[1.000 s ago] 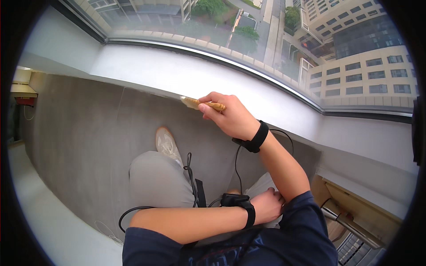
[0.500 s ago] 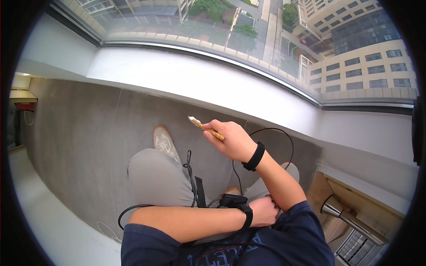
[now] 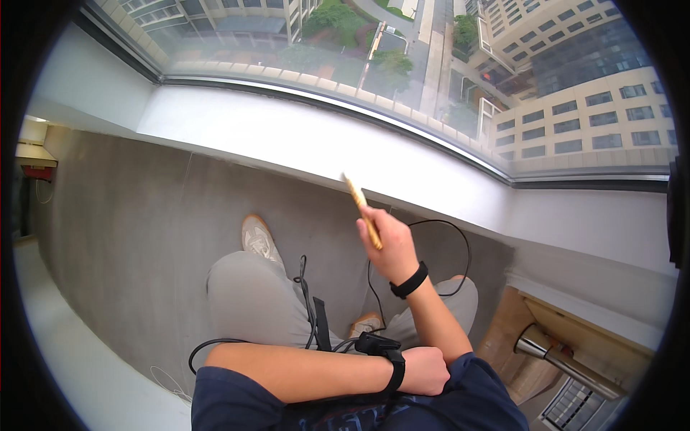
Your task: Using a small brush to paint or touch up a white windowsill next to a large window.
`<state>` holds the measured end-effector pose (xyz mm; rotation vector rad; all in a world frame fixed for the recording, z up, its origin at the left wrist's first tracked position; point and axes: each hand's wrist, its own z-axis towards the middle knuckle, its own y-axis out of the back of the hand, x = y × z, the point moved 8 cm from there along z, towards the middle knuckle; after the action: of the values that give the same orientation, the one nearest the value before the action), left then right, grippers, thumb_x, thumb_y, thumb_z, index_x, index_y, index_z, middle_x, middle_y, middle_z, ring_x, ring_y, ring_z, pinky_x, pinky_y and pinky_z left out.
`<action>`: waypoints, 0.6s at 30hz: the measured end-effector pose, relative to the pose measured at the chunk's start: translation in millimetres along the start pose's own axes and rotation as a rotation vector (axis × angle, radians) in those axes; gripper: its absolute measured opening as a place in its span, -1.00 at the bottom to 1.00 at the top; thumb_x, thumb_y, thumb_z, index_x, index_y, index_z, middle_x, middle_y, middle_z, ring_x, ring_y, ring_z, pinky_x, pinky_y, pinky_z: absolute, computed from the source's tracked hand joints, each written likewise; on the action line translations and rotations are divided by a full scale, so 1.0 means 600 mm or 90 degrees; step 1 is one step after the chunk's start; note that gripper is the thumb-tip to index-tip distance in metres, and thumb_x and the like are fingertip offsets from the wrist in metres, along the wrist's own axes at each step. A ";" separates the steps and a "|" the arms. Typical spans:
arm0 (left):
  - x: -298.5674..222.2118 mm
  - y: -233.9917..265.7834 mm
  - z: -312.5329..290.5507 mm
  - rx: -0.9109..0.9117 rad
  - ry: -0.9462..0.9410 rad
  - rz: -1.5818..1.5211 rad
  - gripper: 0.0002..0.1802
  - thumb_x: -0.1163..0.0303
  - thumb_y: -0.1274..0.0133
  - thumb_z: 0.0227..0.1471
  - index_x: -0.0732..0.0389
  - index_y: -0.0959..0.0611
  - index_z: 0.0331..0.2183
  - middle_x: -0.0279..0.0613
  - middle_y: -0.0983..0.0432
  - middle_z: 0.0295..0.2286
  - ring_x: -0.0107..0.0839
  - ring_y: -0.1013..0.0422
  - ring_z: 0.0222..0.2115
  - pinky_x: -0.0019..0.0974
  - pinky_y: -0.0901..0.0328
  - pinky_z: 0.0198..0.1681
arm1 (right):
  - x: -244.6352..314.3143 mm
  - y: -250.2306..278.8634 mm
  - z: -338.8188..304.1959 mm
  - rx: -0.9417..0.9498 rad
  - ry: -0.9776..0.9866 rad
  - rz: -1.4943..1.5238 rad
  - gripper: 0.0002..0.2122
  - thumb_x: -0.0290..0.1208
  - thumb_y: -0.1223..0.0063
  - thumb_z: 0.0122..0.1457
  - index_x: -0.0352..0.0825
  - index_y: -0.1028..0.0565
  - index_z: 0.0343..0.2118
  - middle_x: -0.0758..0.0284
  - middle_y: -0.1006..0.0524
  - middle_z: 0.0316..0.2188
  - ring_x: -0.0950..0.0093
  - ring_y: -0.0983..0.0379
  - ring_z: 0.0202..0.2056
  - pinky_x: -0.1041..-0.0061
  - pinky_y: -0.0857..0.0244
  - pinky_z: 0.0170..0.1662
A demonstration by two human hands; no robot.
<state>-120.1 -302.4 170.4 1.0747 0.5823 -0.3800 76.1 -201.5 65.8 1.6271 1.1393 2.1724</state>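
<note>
My right hand [image 3: 392, 241] is closed round the yellowish wooden handle of a small paintbrush [image 3: 356, 192]. The pale, slightly blurred bristle end points up and away from me, against the white sill [image 3: 287, 136] under the window; I cannot tell whether it touches. Across my lap lies my left forearm, and my left hand [image 3: 425, 371] is curled into a fist beside my right elbow. What those fingers hold, if anything, is hidden. Black bands circle both wrists, the left one carrying a black box [image 3: 377, 345].
Black cables [image 3: 467, 251] loop by my knees and across the grey floor [image 3: 144, 215]. Beyond the sill is a large window [image 3: 345, 57] over buildings and trees. At the right stand a wooden shelf [image 3: 568, 316] and a metal cylinder [image 3: 535, 341].
My right hand has turned upright and shifted right, swinging the brush from pointing left over the floor to pointing up at the sill. My left fist has moved slightly down, clear of the right arm.
</note>
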 end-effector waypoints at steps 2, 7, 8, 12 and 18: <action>-0.004 0.018 0.002 -0.024 -0.013 -0.011 -0.88 0.35 -0.15 -0.17 0.05 -0.73 -0.63 -0.29 -0.58 -0.59 -0.24 -0.59 -0.49 -0.21 -0.41 -0.51 | 0.020 -0.027 -0.034 0.059 0.016 0.062 -0.79 -0.41 -0.21 0.27 -0.32 -0.55 -0.07 0.16 -0.62 -0.36 0.15 -0.59 -0.37 0.30 -0.47 -0.31; -0.007 0.012 0.005 -0.074 -0.024 0.046 -0.86 0.33 -0.14 -0.15 0.09 -0.74 -0.61 -0.31 -0.53 -0.56 -0.28 -0.51 -0.44 -0.27 -0.37 -0.33 | 0.017 -0.044 -0.055 0.146 0.003 0.232 -0.75 -0.46 -0.21 0.27 -0.33 -0.56 -0.01 0.18 -0.62 -0.37 0.23 -0.59 -0.39 0.39 -0.46 -0.31; -0.003 0.012 0.006 -0.074 -0.022 0.050 -0.86 0.33 -0.14 -0.15 0.09 -0.74 -0.61 -0.31 -0.53 -0.56 -0.28 -0.51 -0.44 -0.27 -0.37 -0.33 | -0.001 -0.026 -0.044 0.102 -0.035 0.281 -0.75 -0.50 -0.18 0.29 -0.36 -0.56 0.01 0.22 -0.63 -0.39 0.37 -0.62 -0.40 0.48 -0.47 -0.30; 0.018 0.053 -0.003 -0.172 -0.005 0.136 -0.81 0.29 -0.10 -0.11 0.12 -0.73 -0.60 -0.30 -0.51 -0.43 -0.31 -0.41 -0.31 -0.28 -0.29 -0.08 | -0.061 0.072 0.022 -0.111 -0.153 0.359 -0.78 -0.52 -0.07 0.37 -0.48 -0.53 0.02 0.32 -0.63 -0.44 0.60 -0.58 -0.41 0.63 -0.48 -0.29; 0.052 0.074 0.005 -0.230 0.149 0.184 -0.53 0.28 -0.03 0.06 0.29 -0.65 -0.02 -0.18 -0.52 -0.09 -0.27 -0.42 -0.01 -0.11 -0.21 0.27 | -0.087 0.064 0.047 -0.052 -0.078 0.046 -0.80 -0.41 -0.16 0.32 -0.37 -0.55 -0.07 0.17 -0.56 -0.52 0.24 -0.54 -0.49 0.40 -0.41 -0.38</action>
<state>-69.8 -286.5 183.7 0.8417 0.6633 0.1044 131.1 -244.6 56.2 1.7642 0.9593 2.0998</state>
